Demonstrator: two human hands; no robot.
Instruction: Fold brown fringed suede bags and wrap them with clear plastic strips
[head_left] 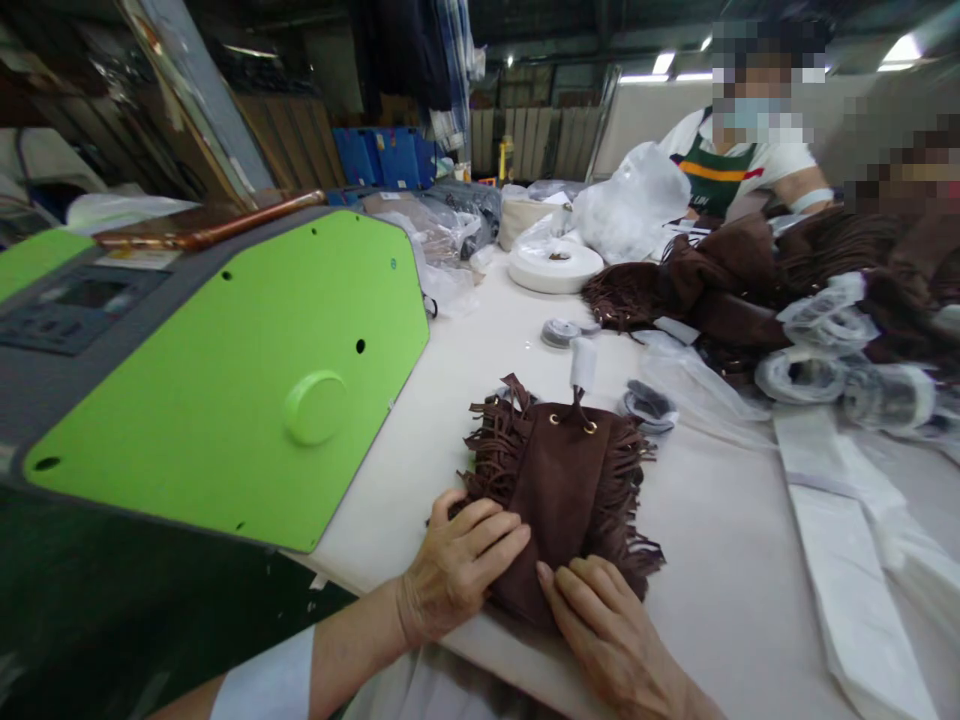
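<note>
A small brown suede pouch (pixel 564 482) with fringed sides and metal eyelets lies flat on the white table (pixel 705 540) near its front edge. My left hand (pixel 459 563) rests on the pouch's lower left corner, fingers laid flat and slightly curled over the fabric. My right hand (pixel 604 620) presses on the pouch's bottom edge from the right, fingers together and bent against the suede. A white tag (pixel 583 362) hangs from the pouch's drawstring at the top.
A green and grey machine (pixel 247 390) fills the left side. A heap of brown fringed pouches (pixel 750 290), plastic bags and tape rolls (pixel 555 268) lies at the back right. Flat white sleeves (pixel 847 500) lie on the right. Two other people sit behind the heap.
</note>
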